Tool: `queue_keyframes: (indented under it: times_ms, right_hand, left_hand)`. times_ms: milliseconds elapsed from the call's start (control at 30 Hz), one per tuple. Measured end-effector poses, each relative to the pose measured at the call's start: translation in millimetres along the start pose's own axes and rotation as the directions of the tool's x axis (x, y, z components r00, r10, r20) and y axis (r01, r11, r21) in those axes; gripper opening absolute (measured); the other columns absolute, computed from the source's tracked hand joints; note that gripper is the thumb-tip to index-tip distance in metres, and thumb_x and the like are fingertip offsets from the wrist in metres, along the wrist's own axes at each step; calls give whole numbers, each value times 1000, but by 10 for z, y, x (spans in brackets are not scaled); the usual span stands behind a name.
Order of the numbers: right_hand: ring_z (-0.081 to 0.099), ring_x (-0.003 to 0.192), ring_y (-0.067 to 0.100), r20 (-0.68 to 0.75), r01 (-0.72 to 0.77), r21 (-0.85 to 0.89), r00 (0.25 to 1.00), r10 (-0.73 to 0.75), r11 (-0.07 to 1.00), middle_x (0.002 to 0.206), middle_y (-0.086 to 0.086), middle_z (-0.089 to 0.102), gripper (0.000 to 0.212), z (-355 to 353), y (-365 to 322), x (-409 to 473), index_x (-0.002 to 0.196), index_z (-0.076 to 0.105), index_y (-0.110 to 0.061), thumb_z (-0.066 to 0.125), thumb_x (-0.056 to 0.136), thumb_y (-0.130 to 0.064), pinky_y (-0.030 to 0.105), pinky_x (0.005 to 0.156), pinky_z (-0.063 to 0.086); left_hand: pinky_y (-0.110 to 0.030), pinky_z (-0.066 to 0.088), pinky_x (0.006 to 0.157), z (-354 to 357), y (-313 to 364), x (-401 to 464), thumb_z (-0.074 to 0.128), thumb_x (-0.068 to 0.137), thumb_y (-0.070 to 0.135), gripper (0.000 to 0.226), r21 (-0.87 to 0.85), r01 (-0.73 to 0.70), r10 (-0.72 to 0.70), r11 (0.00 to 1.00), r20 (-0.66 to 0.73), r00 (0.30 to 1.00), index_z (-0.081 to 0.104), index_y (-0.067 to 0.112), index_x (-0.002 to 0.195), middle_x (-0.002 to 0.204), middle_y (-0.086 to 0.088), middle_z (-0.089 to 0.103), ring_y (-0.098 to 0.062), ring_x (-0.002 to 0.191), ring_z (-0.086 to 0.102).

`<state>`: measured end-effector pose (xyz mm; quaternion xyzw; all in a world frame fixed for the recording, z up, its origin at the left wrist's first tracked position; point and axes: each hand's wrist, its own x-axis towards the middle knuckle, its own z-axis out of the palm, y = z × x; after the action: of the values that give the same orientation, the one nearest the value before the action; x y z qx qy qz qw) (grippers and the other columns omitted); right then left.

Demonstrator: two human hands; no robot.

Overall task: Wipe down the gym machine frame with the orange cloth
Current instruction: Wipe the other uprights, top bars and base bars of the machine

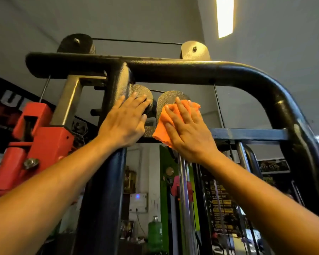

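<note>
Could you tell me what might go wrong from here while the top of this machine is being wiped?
The right hand presses the orange cloth flat against a pulley plate, close to a cable. A loose corner might snag there. The left hand rests on the neighbouring pulley plate; if the cable moved, fingers could be pinched. Both arms reach overhead, so a slip off the frame seems possible.

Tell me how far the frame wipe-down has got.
Done: cannot tell; no part looks visibly cleaner. In hand: the right hand presses the cloth flat on a pulley plate, the left hand braced on the upright. Left, apparently: the curved top bar.
</note>
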<state>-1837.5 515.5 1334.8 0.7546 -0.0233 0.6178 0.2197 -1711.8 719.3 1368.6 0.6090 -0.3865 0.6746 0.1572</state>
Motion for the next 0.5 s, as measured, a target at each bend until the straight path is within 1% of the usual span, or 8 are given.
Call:
queue_keyframes:
  times_ms: [33,133,233,300,367,433,500]
  right_hand:
    - [-23,165,21,1,0,7,1000,0,1000,181,-2,-17,68,-19,35,36,174,4,-38,12,112,-65,50,135,-12]
    - [-18,167,25,-9,-81,103,997,82,991,182,-4,-11,64,-96,14,425,174,10,-39,20,115,-62,55,135,-6]
    - [-15,168,28,-43,-103,109,993,108,989,183,-3,-7,64,-95,-29,606,173,13,-40,22,114,-64,60,134,-5]
    - [-17,167,28,-45,-65,93,997,70,994,182,-4,-12,65,-30,-31,423,172,10,-45,21,112,-67,60,134,-7]
    - [-21,167,26,-40,18,62,999,-15,998,182,-5,-16,64,26,-8,138,172,6,-48,18,112,-68,60,134,-6]
    - [-21,167,24,-36,70,42,997,-68,997,182,-6,-15,62,55,63,-92,171,6,-48,17,113,-67,58,135,-3]
    - [-17,168,23,-35,87,27,996,-86,996,182,-7,-13,63,53,144,-210,172,8,-46,16,113,-67,58,136,3]
  left_hand:
    - [-43,4,136,-8,-3,-3,30,101,43,70,6,-7,7,1000,7,1000,33,23,168,177,2,27,-17,165,16]
    - [-42,3,136,-22,-13,-10,31,102,44,70,-2,-16,16,1000,13,1000,32,24,169,177,4,26,-15,165,14]
    - [-40,1,135,-41,-4,-13,32,102,46,70,-7,-14,14,1000,21,1000,30,25,169,178,6,23,-12,165,11]
    - [-39,0,135,-48,2,-11,32,103,48,71,-13,-15,15,1000,32,999,30,26,170,178,6,22,-12,166,9]
    - [-41,0,136,-59,-4,-19,33,103,52,71,-9,-23,24,1000,41,999,29,28,170,178,7,21,-12,166,8]
    - [-44,2,136,-71,8,-43,32,103,59,70,7,-48,48,999,57,997,31,33,169,178,9,20,-12,166,8]
    - [-45,1,135,-75,38,-81,28,103,66,71,22,-73,71,997,81,994,30,38,168,178,12,17,-11,166,8]
